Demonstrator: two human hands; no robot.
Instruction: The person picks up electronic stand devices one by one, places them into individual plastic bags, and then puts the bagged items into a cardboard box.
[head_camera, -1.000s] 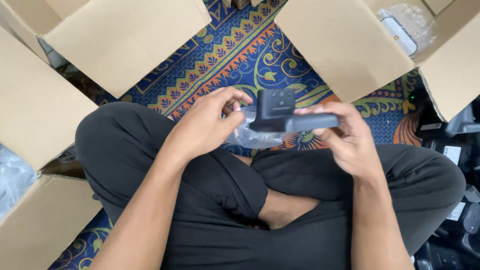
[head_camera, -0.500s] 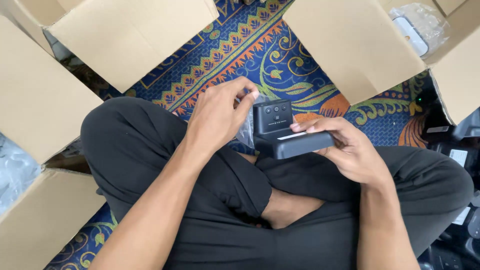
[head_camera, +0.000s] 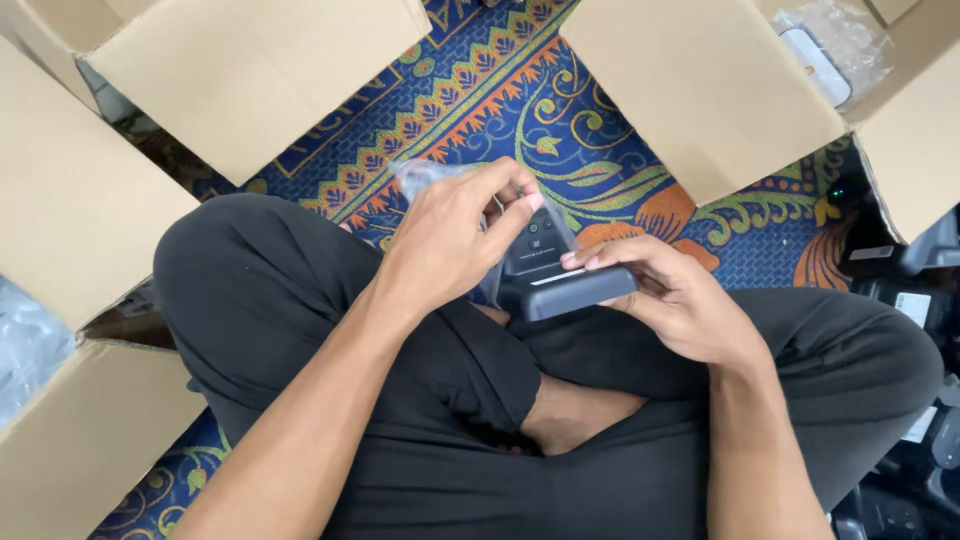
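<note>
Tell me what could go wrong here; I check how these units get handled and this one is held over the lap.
1. The right hand holds the dark device only by one end, above the crossed legs; it might slip onto the patterned carpet.
2. The left hand grips the clear plastic bag around the device; a hard tug could tear the thin film.
3. The bag partly hides the device's buttons, so fingers could press one unnoticed.

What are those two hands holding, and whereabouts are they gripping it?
A dark grey device. The right hand grips its lower body at the right end; the left hand pinches the clear plastic bag around its top.
</note>
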